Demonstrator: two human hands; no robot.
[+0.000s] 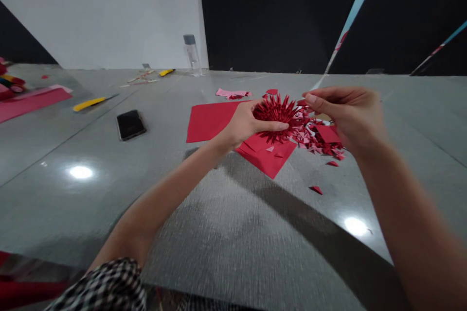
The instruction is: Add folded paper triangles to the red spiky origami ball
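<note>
My left hand (248, 124) grips a spiky red paper ball (274, 116) from the near side, its fingers spread along the spikes. My right hand (346, 116) hovers just beyond the ball, with thumb and forefinger pinched together. I cannot tell whether those fingertips hold a tiny paper piece. Below the hands lie flat red paper sheets (213, 121), and a heap of small red and pink paper triangles (314, 133) spreads beneath my right hand.
A black phone (130, 125) and a yellow-handled tool (89, 104) lie on the glossy grey tabletop (233, 214) to the left. Pink and red sheets (32, 104) sit at the far left. A clear bottle (192, 55) stands at the back.
</note>
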